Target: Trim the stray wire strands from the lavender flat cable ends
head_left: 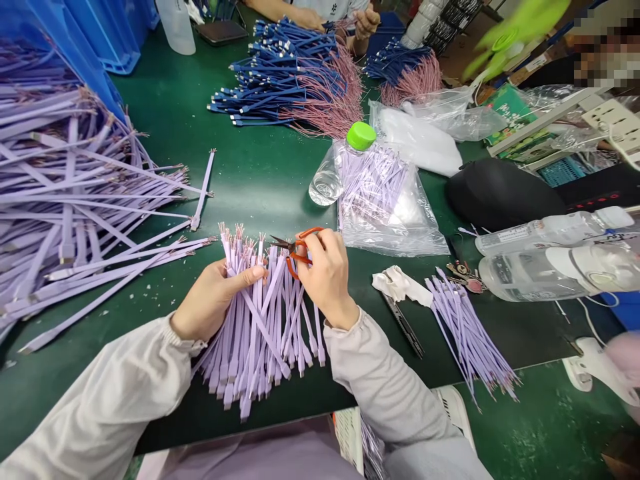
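Clasping cables [246, 347] in its narrow grip near the desk's [265, 180] six o'clock edge, the left hand [213, 297] sits at their ten o'clock, the right hand [327, 273] holding snips [291, 247] at one o'clock.

Soft glare on green tabletop [270, 167] (fan [505, 41] blurry).

Your left hand [203, 303] has most fingers hidden behind purple cables [245, 347]; your right hand [325, 270] covers part of the orange-handled cutters [293, 247]. Loose cable pile [75, 200] cut off by left edge, co-worker [343, 8] by top. Green fan [505, 40] blurred.
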Demonstrator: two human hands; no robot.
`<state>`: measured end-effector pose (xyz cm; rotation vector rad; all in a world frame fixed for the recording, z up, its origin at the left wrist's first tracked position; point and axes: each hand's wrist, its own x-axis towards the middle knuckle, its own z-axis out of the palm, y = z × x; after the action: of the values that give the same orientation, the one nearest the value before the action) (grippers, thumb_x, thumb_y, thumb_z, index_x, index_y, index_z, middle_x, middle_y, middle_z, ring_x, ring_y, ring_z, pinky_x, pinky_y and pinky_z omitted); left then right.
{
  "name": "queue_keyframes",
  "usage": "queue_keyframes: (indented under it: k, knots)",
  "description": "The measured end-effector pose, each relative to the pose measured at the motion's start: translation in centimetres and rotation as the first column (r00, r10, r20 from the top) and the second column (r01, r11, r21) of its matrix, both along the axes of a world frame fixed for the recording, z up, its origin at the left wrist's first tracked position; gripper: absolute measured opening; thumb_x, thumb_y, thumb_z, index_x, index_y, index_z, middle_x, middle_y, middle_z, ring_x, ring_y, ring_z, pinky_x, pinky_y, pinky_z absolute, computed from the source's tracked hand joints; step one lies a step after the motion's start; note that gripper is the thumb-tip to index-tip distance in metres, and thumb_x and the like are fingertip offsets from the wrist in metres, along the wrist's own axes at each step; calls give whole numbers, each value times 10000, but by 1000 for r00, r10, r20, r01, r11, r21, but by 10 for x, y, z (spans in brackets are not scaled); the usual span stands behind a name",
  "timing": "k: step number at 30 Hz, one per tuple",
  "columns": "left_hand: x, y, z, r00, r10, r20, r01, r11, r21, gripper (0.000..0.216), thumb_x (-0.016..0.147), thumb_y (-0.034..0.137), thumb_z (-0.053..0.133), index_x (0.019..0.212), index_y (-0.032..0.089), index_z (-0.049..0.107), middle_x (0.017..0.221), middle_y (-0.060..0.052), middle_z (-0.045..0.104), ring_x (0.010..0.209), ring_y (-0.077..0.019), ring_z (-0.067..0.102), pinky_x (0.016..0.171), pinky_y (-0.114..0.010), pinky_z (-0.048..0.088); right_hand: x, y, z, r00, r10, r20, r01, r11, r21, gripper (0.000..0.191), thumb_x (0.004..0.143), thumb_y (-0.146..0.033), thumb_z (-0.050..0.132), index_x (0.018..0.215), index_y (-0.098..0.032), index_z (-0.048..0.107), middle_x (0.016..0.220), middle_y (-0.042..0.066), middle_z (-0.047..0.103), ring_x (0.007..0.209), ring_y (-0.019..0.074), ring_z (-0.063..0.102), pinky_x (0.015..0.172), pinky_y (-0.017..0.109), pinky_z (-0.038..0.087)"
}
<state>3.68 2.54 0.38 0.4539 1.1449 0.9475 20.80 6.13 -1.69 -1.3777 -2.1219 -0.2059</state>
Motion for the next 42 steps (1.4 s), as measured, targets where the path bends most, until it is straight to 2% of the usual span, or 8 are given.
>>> queue_keyframes:
  k: [14,18,21,24,27,30,37,42]
  knots:
    - [-2,2,2,992,-7,122,12,999,-41,311,470,307,884,637,133,688,596,1,653,553,-102,576,563,-186,482,-1,0,-8,997,-43,58,42,999,16,281,883,-103,437,1007,-171,680,702,44,504,695,176,492,624,273,400]
    - [-1,1,2,995,-47,90,48,999,-4,292,506,335,864,612,132,682,593,-1,645,548,-105,572,570,-197,483,-2,1,-9,997,-50,-58,47,997,-65,245,896,-159,457,945,-186,696,698,36,530,664,154,510,596,256,393]
    - [1,0,2,998,-66,14,66,998,24,300,560,381,828,606,124,680,630,-23,664,589,-128,591,614,-225,495,-4,2,-4,954,-47,-297,-9,983,-185,206,871,-170,489,919,-179,689,686,16,526,621,128,502,582,240,410]
    - [2,-1,0,990,-37,-137,49,995,83,322,593,414,796,732,138,704,780,-53,716,720,-192,638,705,-285,505,-7,0,6,866,13,-500,-155,957,-244,226,844,-162,500,994,-187,667,705,-1,507,614,116,484,600,246,435]
    - [2,-2,-4,939,-31,-344,90,984,155,403,611,469,762,836,139,706,899,-86,729,840,-264,649,766,-344,496,-10,-3,15,791,131,-597,-324,918,-227,274,823,-121,477,1006,-213,659,767,5,520,675,119,502,648,261,456]
    - [0,-2,-8,879,-35,-476,141,972,189,429,619,508,733,831,136,709,905,-95,732,870,-302,646,760,-361,490,-14,-6,20,776,198,-599,-405,884,-232,277,811,-109,473,979,-222,663,774,4,521,691,121,499,654,266,464]
    - [1,-3,-6,836,-5,-549,171,952,252,355,631,452,742,820,152,726,812,-49,737,792,-260,652,692,-287,481,-22,-7,22,783,15,-622,-301,884,-358,137,773,-235,627,896,-177,648,732,-13,511,643,102,481,648,247,446]
    - [3,-2,-4,850,16,-527,133,961,244,316,618,437,753,791,173,734,842,-50,741,837,-264,655,751,-287,486,-24,-7,20,682,-117,-722,-314,845,-433,85,776,-227,576,710,-174,574,689,-20,538,625,96,485,622,232,413]
